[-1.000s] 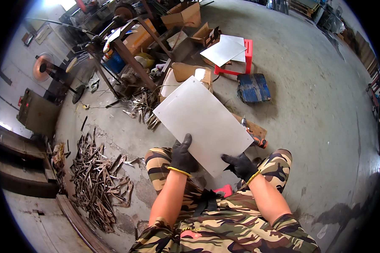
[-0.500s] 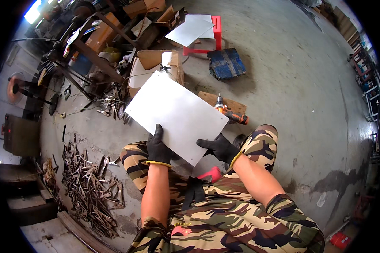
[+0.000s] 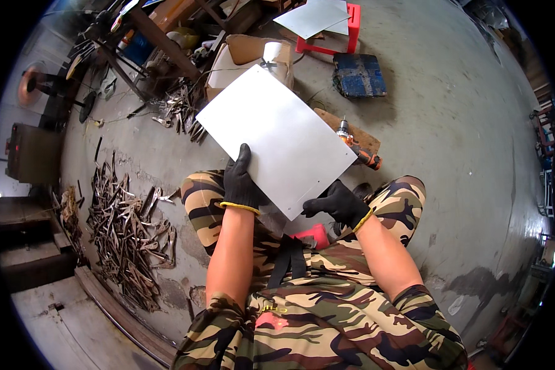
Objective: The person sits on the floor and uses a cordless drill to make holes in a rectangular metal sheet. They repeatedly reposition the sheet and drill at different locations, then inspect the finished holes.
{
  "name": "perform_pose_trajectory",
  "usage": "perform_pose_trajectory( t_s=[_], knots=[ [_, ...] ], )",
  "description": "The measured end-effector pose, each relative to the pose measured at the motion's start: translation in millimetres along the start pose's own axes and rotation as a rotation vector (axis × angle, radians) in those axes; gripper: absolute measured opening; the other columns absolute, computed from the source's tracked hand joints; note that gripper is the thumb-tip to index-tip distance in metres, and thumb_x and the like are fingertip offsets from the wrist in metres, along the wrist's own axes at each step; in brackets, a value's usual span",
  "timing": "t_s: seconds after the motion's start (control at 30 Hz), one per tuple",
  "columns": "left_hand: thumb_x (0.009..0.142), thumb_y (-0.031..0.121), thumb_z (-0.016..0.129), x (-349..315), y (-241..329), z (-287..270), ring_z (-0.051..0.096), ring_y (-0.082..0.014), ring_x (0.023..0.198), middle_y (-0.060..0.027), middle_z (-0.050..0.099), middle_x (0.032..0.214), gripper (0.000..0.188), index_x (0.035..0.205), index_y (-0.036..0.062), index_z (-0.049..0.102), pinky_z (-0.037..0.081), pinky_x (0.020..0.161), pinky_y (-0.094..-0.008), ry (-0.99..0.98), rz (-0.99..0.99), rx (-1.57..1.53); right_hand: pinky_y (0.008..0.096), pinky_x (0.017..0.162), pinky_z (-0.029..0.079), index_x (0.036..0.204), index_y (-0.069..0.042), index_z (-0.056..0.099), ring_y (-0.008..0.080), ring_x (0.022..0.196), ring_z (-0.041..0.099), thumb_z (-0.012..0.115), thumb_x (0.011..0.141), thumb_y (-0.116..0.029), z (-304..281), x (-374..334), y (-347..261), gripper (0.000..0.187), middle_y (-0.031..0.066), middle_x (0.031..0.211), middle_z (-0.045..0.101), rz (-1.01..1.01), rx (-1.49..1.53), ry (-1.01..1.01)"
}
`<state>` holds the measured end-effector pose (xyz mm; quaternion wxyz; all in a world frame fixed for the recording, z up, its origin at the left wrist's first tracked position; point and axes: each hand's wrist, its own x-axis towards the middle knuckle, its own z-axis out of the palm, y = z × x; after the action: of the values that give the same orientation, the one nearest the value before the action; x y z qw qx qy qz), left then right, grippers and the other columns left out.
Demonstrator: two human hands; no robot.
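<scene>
A flat, silvery-white rectangular sheet (image 3: 277,132) is held tilted above my lap. Small dark holes show near some of its corners and along its right-hand edge. My left hand (image 3: 240,179), in a black glove with a yellow cuff, grips the lower left edge, thumb on the face and fingers hidden underneath. Beside the lower right edge is my right hand (image 3: 339,205), gloved the same way, its thumb and a finger stretched leftward and apart just off the face. Whether it touches the edge I cannot tell. An orange and black cordless drill (image 3: 357,145) lies beyond the sheet's right corner.
The drill rests on a wooden board (image 3: 330,119). Further off are a blue taped block (image 3: 359,75), a red stool (image 3: 353,31) bearing similar sheets (image 3: 314,17), and an open cardboard box (image 3: 243,46). Metal pliers-like pieces (image 3: 126,234) are heaped on the left floor.
My right thumb has come off the sheet's face to just outside its edge, uncovering a hole there. My left hand keeps its grip. The whole view has shifted slightly.
</scene>
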<state>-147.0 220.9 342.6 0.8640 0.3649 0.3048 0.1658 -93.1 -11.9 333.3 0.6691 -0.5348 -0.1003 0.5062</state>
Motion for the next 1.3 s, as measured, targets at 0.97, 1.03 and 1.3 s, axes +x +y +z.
perform_pose_trajectory(
  t_s=[0.97, 1.03, 1.3],
  knots=[
    [0.096, 0.032, 0.068, -1.9, 3.7, 10.2, 0.069, -0.0279, 0.072, -0.0163, 0.069, 0.095, 0.045, 0.121, -0.0033, 0.056, 0.058, 0.062, -0.0413, 0.100, -0.066, -0.035, 0.0338, 0.073, 0.058, 0.113, 0.005, 0.067, 0.0235, 0.080, 0.073, 0.072, 0.092, -0.015, 9.1, -1.6, 0.7, 0.029, 0.0143, 0.098, 0.074, 0.088, -0.037, -0.022],
    [0.096, 0.032, 0.068, -3.7, 4.7, 13.3, 0.069, -0.0281, 0.073, -0.0167, 0.069, 0.097, 0.045, 0.122, -0.0032, 0.056, 0.058, 0.063, -0.0418, 0.140, -0.054, -0.018, 0.0338, 0.073, 0.058, 0.111, 0.004, 0.068, 0.0229, 0.078, 0.073, 0.072, 0.092, -0.016, 12.2, -3.1, -6.0, 0.028, 0.0139, 0.096, 0.074, 0.089, -0.019, -0.011],
    [0.096, 0.029, 0.068, -7.0, 7.6, 16.9, 0.069, -0.0281, 0.080, -0.0174, 0.068, 0.103, 0.043, 0.123, -0.0031, 0.056, 0.059, 0.068, -0.0413, 0.129, -0.011, -0.004, 0.0322, 0.070, 0.057, 0.111, 0.003, 0.068, 0.0198, 0.076, 0.070, 0.072, 0.093, -0.022, 5.2, 2.6, 6.2, 0.031, 0.0100, 0.093, 0.072, 0.124, -0.262, 0.045]
  ],
)
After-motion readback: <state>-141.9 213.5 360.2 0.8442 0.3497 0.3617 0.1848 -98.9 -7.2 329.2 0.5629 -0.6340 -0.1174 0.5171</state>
